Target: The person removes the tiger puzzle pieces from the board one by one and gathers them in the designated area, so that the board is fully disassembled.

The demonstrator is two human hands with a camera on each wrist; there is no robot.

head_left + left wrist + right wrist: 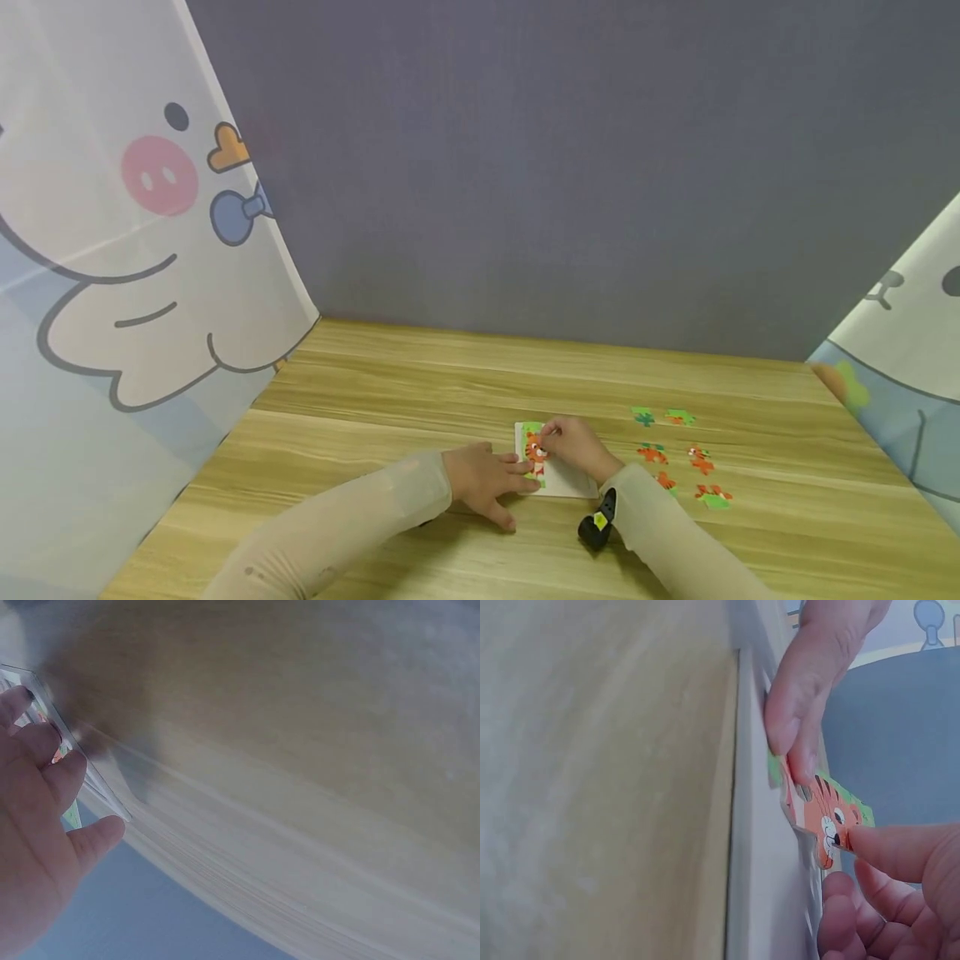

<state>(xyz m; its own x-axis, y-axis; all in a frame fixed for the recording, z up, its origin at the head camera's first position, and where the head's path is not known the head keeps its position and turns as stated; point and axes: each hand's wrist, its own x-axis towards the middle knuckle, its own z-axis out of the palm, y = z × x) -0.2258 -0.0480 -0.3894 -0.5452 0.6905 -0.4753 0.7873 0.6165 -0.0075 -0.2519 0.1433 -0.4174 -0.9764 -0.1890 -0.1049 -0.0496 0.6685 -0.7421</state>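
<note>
A white puzzle tray point(566, 481) lies on the table with tiger-picture pieces along its left side. My right hand point(577, 443) pinches the tiger-face puzzle piece point(829, 814) by its edge between thumb and fingers; the piece is tilted up off the tray in the right wrist view. My left hand point(486, 479) lies flat with spread fingers, its fingertips pressing on the lower tiger piece point(539, 471) and the tray's left edge. In the left wrist view, the left hand point(34, 795) covers most of that piece. Whether the two pieces interlock, I cannot tell.
Several loose puzzle pieces lie right of the tray, among them a green piece point(643, 416), an orange striped piece point(701, 460) and an orange-green piece point(713, 496). A grey partition point(525, 167) stands behind the wooden table point(360, 375). A black strap point(597, 523) circles the right wrist.
</note>
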